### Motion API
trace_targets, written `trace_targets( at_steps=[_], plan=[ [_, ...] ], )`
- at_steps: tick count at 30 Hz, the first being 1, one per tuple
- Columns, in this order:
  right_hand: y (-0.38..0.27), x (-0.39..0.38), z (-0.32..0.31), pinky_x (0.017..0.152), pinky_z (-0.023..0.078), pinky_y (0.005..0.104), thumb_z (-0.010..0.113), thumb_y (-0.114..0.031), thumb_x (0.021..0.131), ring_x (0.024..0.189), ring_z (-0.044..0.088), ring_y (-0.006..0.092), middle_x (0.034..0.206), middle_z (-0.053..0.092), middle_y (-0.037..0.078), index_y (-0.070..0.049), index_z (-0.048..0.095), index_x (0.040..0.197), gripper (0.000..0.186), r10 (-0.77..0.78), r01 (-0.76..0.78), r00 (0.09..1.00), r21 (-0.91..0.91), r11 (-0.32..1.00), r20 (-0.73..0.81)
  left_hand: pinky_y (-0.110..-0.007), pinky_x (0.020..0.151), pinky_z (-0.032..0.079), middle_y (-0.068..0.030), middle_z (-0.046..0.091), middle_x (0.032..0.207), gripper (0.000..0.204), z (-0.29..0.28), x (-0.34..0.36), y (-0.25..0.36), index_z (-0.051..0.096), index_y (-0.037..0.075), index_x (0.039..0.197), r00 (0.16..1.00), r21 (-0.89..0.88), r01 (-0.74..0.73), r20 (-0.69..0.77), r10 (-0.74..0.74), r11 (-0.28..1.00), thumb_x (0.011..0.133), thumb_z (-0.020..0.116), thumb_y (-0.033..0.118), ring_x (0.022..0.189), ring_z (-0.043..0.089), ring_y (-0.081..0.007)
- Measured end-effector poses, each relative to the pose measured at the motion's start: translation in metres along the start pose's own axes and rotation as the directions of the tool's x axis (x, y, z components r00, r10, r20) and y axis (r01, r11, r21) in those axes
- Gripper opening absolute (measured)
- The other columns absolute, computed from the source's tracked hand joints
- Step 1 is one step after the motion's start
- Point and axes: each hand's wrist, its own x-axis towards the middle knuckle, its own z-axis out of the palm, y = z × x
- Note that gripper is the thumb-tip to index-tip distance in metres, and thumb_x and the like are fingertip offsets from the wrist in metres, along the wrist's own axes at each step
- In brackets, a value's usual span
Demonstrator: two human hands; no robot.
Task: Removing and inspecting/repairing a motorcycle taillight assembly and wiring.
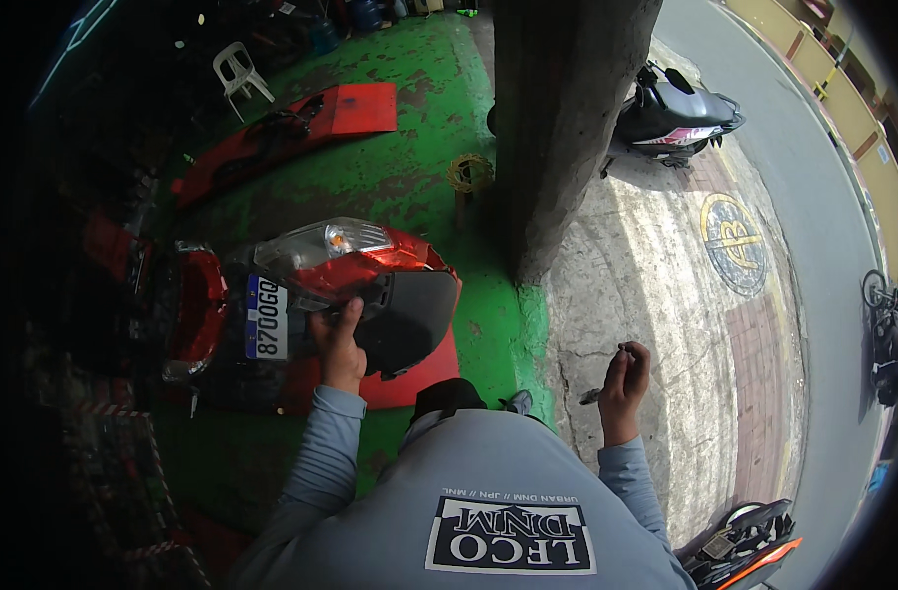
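Observation:
A red and black motorcycle fairing (409, 305) with a clear-lensed lamp (343, 236) and an amber bulb is in front of me on the left. My left hand (341, 344) grips its near edge, thumb on top and the other fingers hidden beneath. Beside it is a white and blue number plate (268, 317), next to a red tail light (198, 307) on a motorcycle mostly lost in shadow. My right hand (626, 388) is raised over the pavement on the right, fingers closed together. A small dark piece (590, 396) shows beside the palm; its kind is unclear.
A concrete pillar (567, 128) stands ahead. Red ramp (365, 108) and white plastic chair (240, 74) are on the green floor (419, 147). Parked scooters (680, 113) and a motorcycle (886, 339) line the right. Another vehicle part (739, 546) is close at lower right.

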Motion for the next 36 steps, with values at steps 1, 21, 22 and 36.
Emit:
trace_targets(
  at_steps=[1,21,22,36],
  plan=[
    [0.001,0.012,0.009,0.054,0.030,0.0196,0.051,-0.009,0.104,0.063,0.038,0.0021,0.082,0.051,-0.004,-0.005,0.054,0.115,0.012,-0.035,0.038,0.997,-0.046,0.998,0.071,-0.033,0.095,0.047,-0.0033,0.064,0.114,0.051,0.003,0.006,0.001,0.058,0.006,0.125,1.000,0.006,-0.006,-0.013,0.006,1.000,0.080,0.081,0.014,0.104,0.061,-0.0146],
    [0.038,0.200,0.277,0.065,0.048,0.0255,0.071,-0.008,0.088,0.070,0.056,0.0065,0.078,0.067,0.004,0.001,0.062,0.095,0.014,0.130,-0.114,0.866,-0.063,0.992,0.483,-0.035,0.101,0.043,-0.0069,0.056,0.128,0.063,-0.003,0.222,-0.052,0.049,0.007,0.135,0.927,-0.084,0.083,-0.358,-0.108,0.993,0.081,0.082,0.015,0.117,0.054,-0.0189],
    [0.040,0.213,0.293,0.065,0.048,0.0256,0.072,-0.009,0.088,0.070,0.056,0.0065,0.078,0.067,0.004,0.000,0.062,0.095,0.015,0.109,-0.077,0.852,-0.082,0.994,0.512,-0.036,0.104,0.040,-0.0057,0.055,0.128,0.064,-0.004,0.235,-0.052,0.049,0.008,0.135,0.929,-0.119,0.083,-0.351,-0.120,0.989,0.081,0.082,0.015,0.119,0.051,-0.0189],
    [0.043,0.328,0.504,0.068,0.049,0.0264,0.064,-0.009,0.094,0.077,0.059,0.0072,0.084,0.067,0.004,0.004,0.065,0.100,0.014,0.067,-0.016,0.694,-0.078,0.997,0.717,-0.035,0.097,0.048,-0.0047,0.060,0.117,0.054,-0.018,0.366,-0.028,0.053,0.007,0.129,0.849,-0.199,-0.080,-0.526,-0.037,0.977,0.082,0.079,0.009,0.107,0.058,-0.0173]
  ],
)
